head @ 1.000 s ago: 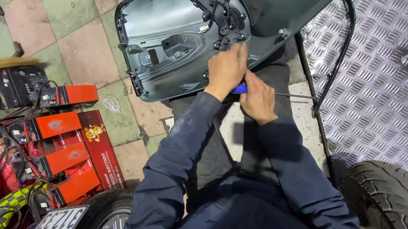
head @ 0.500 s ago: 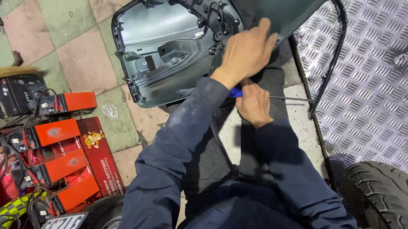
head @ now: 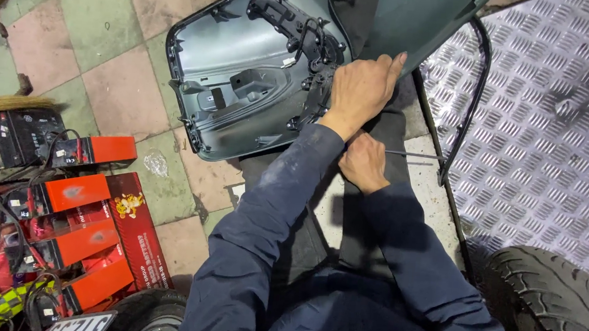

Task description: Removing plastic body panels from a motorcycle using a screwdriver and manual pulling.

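our left hand [head: 360, 90] rests open-fingered on the grey panel [head: 245, 77]; just below the panel, our right hand [head: 363, 162] grips a screwdriver [head: 414, 155]; panel not yet mounted.

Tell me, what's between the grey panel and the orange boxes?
In the head view, only bare tiled floor lies between the grey panel and the orange boxes, with a small pale scrap on it.

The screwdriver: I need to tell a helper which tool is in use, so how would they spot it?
Start at the big grey-green plastic body panel lying inside-up on the tiled floor. Just below its right edge, under the left hand, the right hand grips the screwdriver. Its thin bare metal shaft points right toward the black tube beside the tread-plate ramp; nothing else nearby is so slim and straight.
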